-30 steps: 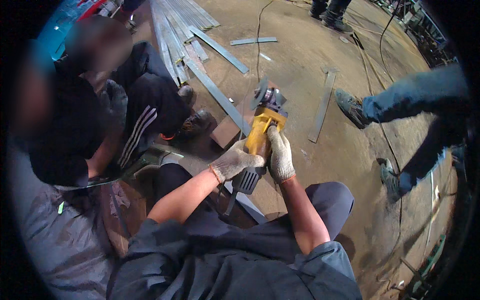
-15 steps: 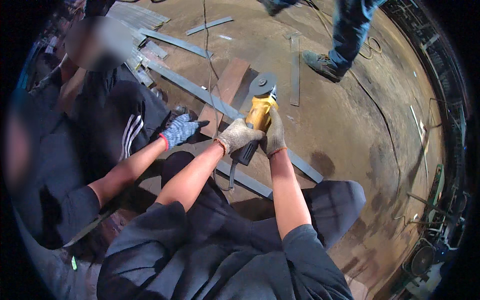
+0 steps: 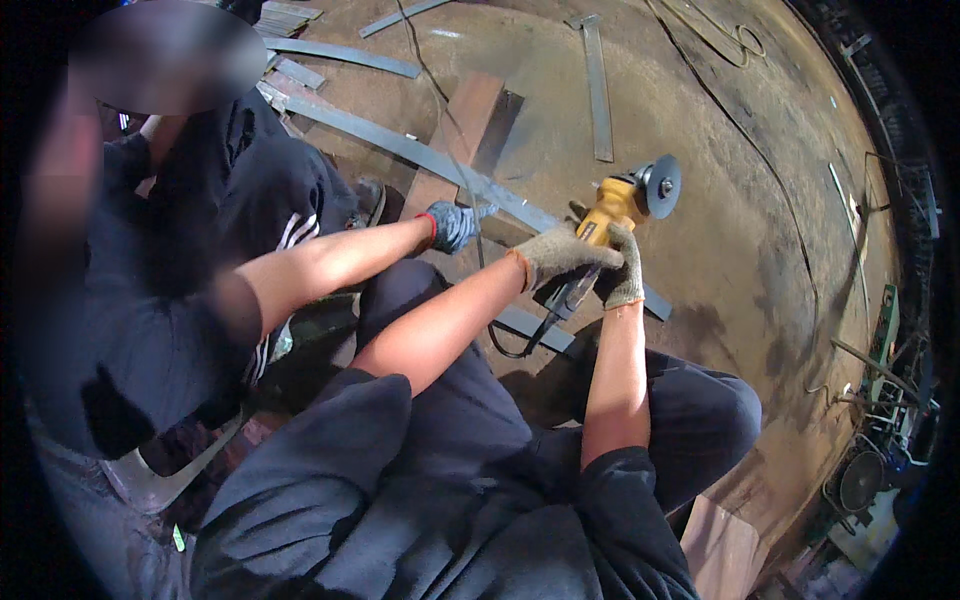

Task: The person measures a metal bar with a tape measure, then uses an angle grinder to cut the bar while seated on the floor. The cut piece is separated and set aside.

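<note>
Both my hands wear beige knit gloves and hold a yellow and black angle grinder (image 3: 607,212) above the floor. My left hand (image 3: 562,256) wraps around its body from the left. My right hand (image 3: 624,268) grips it from the right side. The grinder's dark disc (image 3: 661,186) faces up and to the right, clear of any metal. Below the grinder, a long flat metal bar (image 3: 400,146) lies across a reddish-brown board (image 3: 466,130). A co-worker's hand (image 3: 455,226) in a grey-blue glove is at the bar, left of my hands.
A co-worker (image 3: 130,300) sits close on my left. More metal strips (image 3: 345,56) lie at the far left, and another flat strip (image 3: 597,90) lies ahead. A black cable (image 3: 765,150) crosses the floor on the right. Equipment (image 3: 862,480) lines the right edge.
My hands have swung the grinder to the right and turned its disc sideways. The co-worker's gloved hand has moved right along the bar. The standing person's legs have left the view.
</note>
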A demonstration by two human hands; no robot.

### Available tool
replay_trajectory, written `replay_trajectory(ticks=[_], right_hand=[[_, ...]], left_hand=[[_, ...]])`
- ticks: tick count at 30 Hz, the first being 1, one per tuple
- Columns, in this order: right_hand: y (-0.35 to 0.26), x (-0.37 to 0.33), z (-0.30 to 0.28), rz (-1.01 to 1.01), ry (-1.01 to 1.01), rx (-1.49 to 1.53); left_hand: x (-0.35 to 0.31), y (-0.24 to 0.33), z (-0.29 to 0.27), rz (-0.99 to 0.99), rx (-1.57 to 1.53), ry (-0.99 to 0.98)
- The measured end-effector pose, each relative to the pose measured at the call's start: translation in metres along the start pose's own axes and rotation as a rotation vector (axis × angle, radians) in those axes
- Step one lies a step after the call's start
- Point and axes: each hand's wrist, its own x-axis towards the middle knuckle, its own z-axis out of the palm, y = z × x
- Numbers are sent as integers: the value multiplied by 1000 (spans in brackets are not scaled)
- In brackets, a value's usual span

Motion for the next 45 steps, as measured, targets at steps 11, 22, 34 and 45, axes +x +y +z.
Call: replay_trajectory(ticks=[11, 22, 34, 45], right_hand=[[-16, -34, 1, -22, 261, -207], [-19, -49, 32, -299, 440, -410], [-22, -54, 27, -305, 479, -482], [-113, -154, 213, -347, 209, -1386]], left_hand=[[8, -12, 16, 65, -46, -22], [9, -6, 27, 133, 193, 39], [11, -4, 35, 89, 251, 67], [26, -27, 30, -56, 303, 363]])
